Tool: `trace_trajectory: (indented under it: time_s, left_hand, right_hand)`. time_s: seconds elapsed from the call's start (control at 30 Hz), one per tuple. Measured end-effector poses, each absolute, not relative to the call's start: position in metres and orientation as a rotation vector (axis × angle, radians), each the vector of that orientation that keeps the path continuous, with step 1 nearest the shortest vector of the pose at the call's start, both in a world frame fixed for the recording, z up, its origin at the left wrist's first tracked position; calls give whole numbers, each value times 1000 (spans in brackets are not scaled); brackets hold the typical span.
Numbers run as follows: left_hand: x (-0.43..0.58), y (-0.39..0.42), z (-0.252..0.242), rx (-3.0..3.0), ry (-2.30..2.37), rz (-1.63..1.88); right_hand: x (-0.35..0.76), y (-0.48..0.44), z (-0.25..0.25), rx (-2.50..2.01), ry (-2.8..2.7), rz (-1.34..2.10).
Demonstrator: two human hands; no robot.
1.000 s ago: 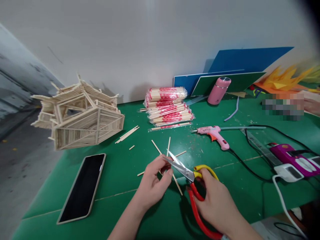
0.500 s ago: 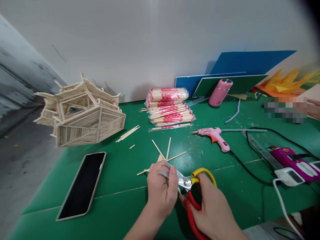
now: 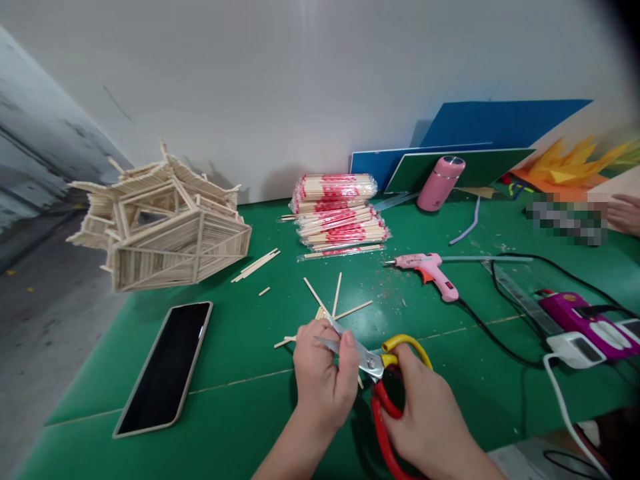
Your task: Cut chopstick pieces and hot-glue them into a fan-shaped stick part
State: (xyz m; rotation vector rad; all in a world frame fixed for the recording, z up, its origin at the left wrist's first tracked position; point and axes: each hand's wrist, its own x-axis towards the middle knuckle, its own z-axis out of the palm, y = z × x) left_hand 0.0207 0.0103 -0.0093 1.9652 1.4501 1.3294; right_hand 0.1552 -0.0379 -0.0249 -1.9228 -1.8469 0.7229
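My right hand (image 3: 427, 407) is wrapped round the scissors (image 3: 387, 400), which have red and yellow handles. Their metal blades stand apart and reach up-left to my left hand (image 3: 323, 380). That hand is closed, thumb against fingers, on a thin wooden stick (image 3: 360, 382) whose lower end shows beside the blades; most of it is hidden. More loose wooden sticks (image 3: 353, 309) lie fanned out on the green table just beyond my left hand, partly covered by it.
Left stand a stick-built model house (image 3: 165, 233) and a phone (image 3: 165, 370). Wrapped chopsticks (image 3: 340, 223) are piled by the wall. Right lie a pink glue gun (image 3: 430, 270), its cable, and a purple power strip (image 3: 590, 327); behind is a pink flask (image 3: 441, 183). Another person's hand (image 3: 625, 213) shows far right.
My right hand's fingers have shifted slightly on the scissor handles, and less of the stick's lower end shows beside them. Both hands otherwise stay almost in place.
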Motion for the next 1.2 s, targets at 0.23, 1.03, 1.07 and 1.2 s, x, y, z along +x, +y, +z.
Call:
trace_trajectory:
  time_s: [0.23,1.03,1.07,1.2]
  left_hand:
    - [24,11,-13,1945,1513,1373]
    - [26,14,-17,2057,1619,1398]
    - [26,14,-17,2062,1618,1393]
    - [26,14,-18,2078,1616,1400]
  right_hand:
    - [154,-37,-24,-1909,-1786,781]
    - [151,-38,-44,-1809,-1729,725]
    - [151,-38,-45,-1813,-1730,729]
    - [152,-40,-47,-1803,-1726,804]
